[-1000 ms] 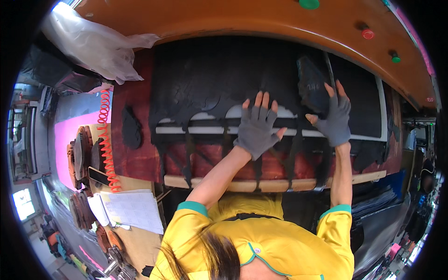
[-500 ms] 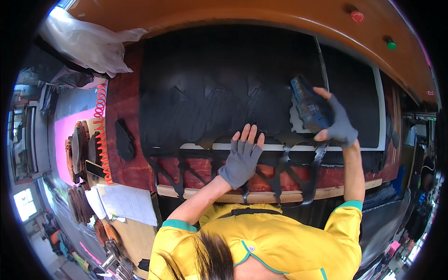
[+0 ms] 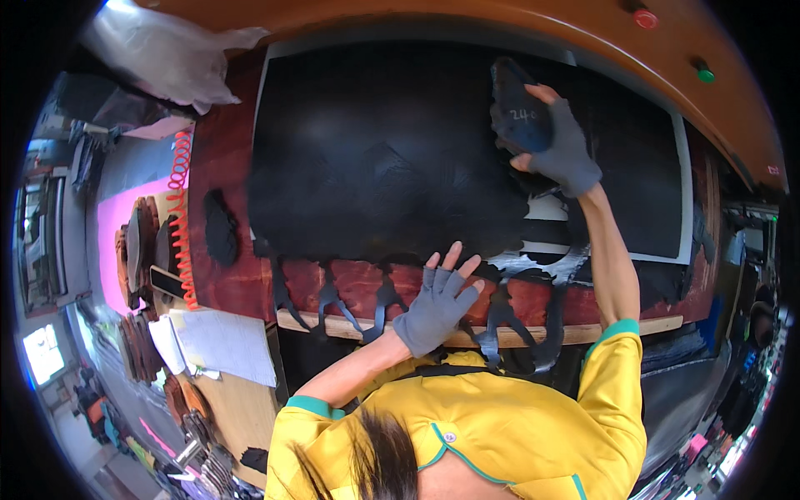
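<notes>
Gripping a dark cutting die point(image 3: 518, 107) in right hand point(image 3: 567, 150) over black sheet point(image 3: 383, 150)

Matt black sheet point(image 3: 392, 158), soft and leathery-looking, slightly creased, spread over a glossy reddish-brown wooden bench point(image 3: 225, 167). Right hand point(image 3: 562, 146) in a grey knit fingerless glove grips a dark, scuffed cutting die point(image 3: 518, 108), dull metal by the look. Left hand point(image 3: 437, 304), same grey cloth glove, lies on the pale bare-wood front edge point(image 3: 333, 327). Shiny coiled orange plastic hose point(image 3: 179, 208); matt white paper point(image 3: 221, 343).
</notes>
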Action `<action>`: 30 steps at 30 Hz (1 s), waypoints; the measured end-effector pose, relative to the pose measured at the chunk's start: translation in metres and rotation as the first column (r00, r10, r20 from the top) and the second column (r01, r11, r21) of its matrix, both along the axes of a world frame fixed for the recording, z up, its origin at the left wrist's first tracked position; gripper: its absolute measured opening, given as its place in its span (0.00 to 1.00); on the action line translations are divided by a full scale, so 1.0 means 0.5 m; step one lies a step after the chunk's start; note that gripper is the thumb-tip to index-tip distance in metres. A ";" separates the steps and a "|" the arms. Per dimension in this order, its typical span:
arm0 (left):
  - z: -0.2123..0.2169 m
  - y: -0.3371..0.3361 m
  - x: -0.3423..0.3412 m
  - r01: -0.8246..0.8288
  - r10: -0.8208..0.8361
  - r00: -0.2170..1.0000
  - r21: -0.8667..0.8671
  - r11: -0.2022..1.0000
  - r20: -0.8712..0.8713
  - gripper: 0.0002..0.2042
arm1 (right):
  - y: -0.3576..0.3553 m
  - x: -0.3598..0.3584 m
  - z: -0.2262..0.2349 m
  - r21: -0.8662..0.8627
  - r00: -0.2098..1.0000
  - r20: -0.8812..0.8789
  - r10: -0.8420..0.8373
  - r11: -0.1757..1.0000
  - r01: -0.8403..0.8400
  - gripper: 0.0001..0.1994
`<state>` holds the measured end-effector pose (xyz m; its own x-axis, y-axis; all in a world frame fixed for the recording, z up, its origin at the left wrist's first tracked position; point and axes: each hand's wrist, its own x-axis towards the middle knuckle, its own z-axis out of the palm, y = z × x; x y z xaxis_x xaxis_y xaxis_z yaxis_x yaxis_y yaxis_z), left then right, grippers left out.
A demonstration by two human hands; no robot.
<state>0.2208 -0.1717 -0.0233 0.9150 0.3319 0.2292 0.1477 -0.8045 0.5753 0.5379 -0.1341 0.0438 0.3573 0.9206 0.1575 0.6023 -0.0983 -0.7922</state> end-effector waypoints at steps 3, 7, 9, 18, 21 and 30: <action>0.000 -0.002 0.000 -0.030 0.032 0.999 -0.050 0.998 0.039 0.26 | 0.035 0.008 -0.038 0.020 0.992 0.127 0.008 1.000 -0.010 0.43; 0.001 -0.007 -0.001 -0.048 0.060 0.997 -0.207 0.977 0.056 0.29 | 0.022 0.032 -0.022 -0.062 0.974 -0.225 -0.023 0.998 0.010 0.44; 0.004 -0.008 -0.005 -0.041 0.057 0.997 -0.278 0.960 0.052 0.28 | 0.008 0.031 0.001 -0.073 0.868 -0.492 -0.067 0.997 0.035 0.46; 0.005 -0.013 -0.029 0.082 -0.059 0.993 -0.225 0.971 0.105 0.26 | -0.028 -0.040 0.085 0.103 0.735 -0.670 0.105 0.994 -0.049 0.53; 0.006 -0.020 -0.026 0.081 -0.060 0.992 -0.201 0.976 0.110 0.25 | 0.016 -0.056 0.076 0.127 0.828 -0.534 0.171 0.984 -0.122 0.52; 0.050 -0.015 -0.069 -0.085 0.234 0.940 -0.496 0.864 0.248 0.14 | 0.122 -0.036 0.011 -0.356 0.823 0.515 0.241 0.933 -0.051 0.47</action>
